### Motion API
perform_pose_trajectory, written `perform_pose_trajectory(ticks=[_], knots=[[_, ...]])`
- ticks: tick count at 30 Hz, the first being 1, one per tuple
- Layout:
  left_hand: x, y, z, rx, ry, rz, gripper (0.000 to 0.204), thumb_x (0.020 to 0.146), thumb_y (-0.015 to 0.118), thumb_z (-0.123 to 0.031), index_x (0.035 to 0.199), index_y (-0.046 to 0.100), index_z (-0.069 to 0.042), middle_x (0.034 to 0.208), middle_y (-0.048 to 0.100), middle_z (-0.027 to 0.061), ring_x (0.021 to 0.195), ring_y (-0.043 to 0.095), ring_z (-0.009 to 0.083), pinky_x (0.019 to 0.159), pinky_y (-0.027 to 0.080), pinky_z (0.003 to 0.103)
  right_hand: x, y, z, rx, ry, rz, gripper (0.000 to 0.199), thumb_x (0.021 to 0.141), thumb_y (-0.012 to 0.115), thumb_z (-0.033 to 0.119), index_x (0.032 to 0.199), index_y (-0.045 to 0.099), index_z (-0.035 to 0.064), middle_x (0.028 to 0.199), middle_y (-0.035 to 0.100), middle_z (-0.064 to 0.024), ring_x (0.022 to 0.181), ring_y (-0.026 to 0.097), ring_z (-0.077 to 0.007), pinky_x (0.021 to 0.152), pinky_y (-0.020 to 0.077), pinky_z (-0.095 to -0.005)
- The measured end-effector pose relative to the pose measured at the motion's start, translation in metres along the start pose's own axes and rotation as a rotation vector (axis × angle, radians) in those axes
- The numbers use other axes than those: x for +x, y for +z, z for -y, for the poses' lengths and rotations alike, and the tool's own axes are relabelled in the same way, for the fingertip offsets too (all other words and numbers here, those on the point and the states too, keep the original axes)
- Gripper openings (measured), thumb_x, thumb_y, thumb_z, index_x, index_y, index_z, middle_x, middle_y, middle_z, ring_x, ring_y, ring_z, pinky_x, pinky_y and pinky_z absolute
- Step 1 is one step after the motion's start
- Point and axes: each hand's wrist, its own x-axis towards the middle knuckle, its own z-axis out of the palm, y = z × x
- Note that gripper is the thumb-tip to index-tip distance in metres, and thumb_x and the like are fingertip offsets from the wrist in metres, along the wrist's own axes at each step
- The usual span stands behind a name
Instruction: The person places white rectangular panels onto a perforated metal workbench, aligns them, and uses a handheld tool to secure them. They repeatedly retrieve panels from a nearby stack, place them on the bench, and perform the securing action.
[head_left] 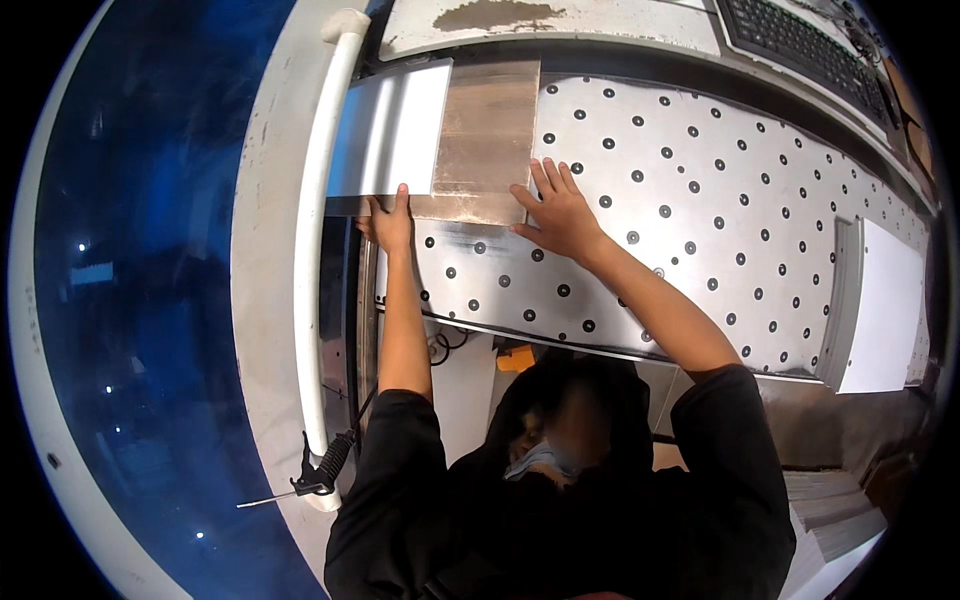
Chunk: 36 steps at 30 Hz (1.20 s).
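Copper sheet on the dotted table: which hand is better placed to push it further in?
Likely the right hand: it lies flat on the copper sheet. The left hand only touches the near edge.

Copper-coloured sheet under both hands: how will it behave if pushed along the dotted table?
The copper-coloured sheet lies flat with straight edges, so probably stiff, not floppy. It looks thin, with a smooth sheen, on the polished dotted table, so it likely slides easily. The left hand and right hand press its near edge, suggesting it needs steadying.
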Motion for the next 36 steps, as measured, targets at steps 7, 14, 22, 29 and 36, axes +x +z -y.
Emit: perform_pose_trajectory(ticks=[7, 14, 22, 29, 36], knots=[[-0.009, 0.003, 0.000, -0.018, 0.115, -0.099, 0.105, 0.085, 0.059, -0.075, 0.154, 0.035, 0.000, 0.156, 0.023, 0.0400, 0.149, 0.006, 0.0553, 0.122, 0.006, 0.055, -0.004, 0.000, 0.005, 0.015, 0.016, 0.001, 0.062, 0.092, 0.063, 0.050, 0.139, 0.051, 0.0121, 0.154, 0.033, -0.0254, 0.146, 0.028, -0.0435, 0.120, 0.0191, -0.0614], [-0.015, -0.002, -0.010, 0.047, 0.035, -0.058, 0.106, 0.086, 0.057, -0.076, 0.155, 0.032, 0.001, 0.157, 0.017, 0.0406, 0.150, 0.000, 0.0545, 0.123, 0.006, 0.055, 0.040, 0.019, 0.032, 0.303, 0.100, 0.075, 0.065, 0.086, 0.069, 0.029, 0.142, 0.046, 0.0074, 0.152, 0.036, -0.0254, 0.146, 0.028, -0.0416, 0.121, 0.0141, -0.0613], [-0.018, -0.004, -0.018, 0.064, 0.014, -0.028, 0.109, 0.085, 0.054, -0.078, 0.155, 0.030, 0.002, 0.157, 0.011, 0.0438, 0.150, -0.001, 0.0551, 0.122, 0.008, 0.056, 0.099, 0.073, 0.087, 0.296, 0.024, 0.036, 0.072, 0.082, 0.069, 0.027, 0.147, 0.043, 0.0091, 0.152, 0.038, -0.0278, 0.147, 0.029, -0.0408, 0.122, 0.0096, -0.0608], [-0.019, -0.002, -0.021, 0.127, 0.060, -0.072, 0.106, 0.087, 0.053, -0.077, 0.155, 0.032, 0.001, 0.151, 0.028, 0.0430, 0.145, 0.016, 0.0564, 0.120, 0.015, 0.054, 0.099, 0.069, 0.085, 0.315, -0.044, -0.047, 0.063, 0.081, 0.068, 0.023, 0.139, 0.052, 0.0051, 0.148, 0.042, -0.0309, 0.144, 0.033, -0.0432, 0.121, 0.0137, -0.0618], [-0.014, 0.000, -0.016, 0.135, 0.048, -0.074, 0.105, 0.086, 0.051, -0.078, 0.155, 0.033, 0.000, 0.155, 0.032, 0.0340, 0.148, 0.014, 0.0528, 0.122, 0.010, 0.054, 0.098, 0.072, 0.088, 0.319, -0.044, -0.105, 0.063, 0.080, 0.070, 0.024, 0.137, 0.053, 0.0051, 0.145, 0.046, -0.0306, 0.141, 0.038, -0.0423, 0.120, 0.0170, -0.0612]])
